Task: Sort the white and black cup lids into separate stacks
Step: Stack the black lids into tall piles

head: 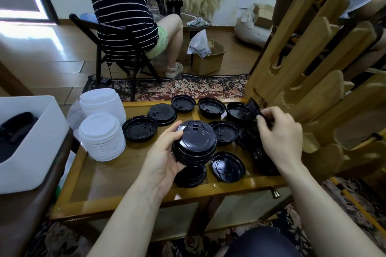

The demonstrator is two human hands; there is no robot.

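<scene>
The table (87, 175) carries two white lid stacks (102, 137) at its left end; right of them lie loose black lids (140, 128). Further right, the left hand (165, 160) grips a black lid stack (195, 144); beyond it, right hand (279, 131) fingers pinch a tilted black lid (253, 108).

Black lids (225, 133) lie scattered on a honey-brown wooden table (117, 175); a black stack of lids (194, 146) matches them. Two white stacks of lids (102, 137) stand at the table's left. A white bin (31, 152) holds something black. The rug (188, 85) shows a red, cream and black floral pattern. The seated person's shirt (123, 6) is black with thin white stripes.
</scene>
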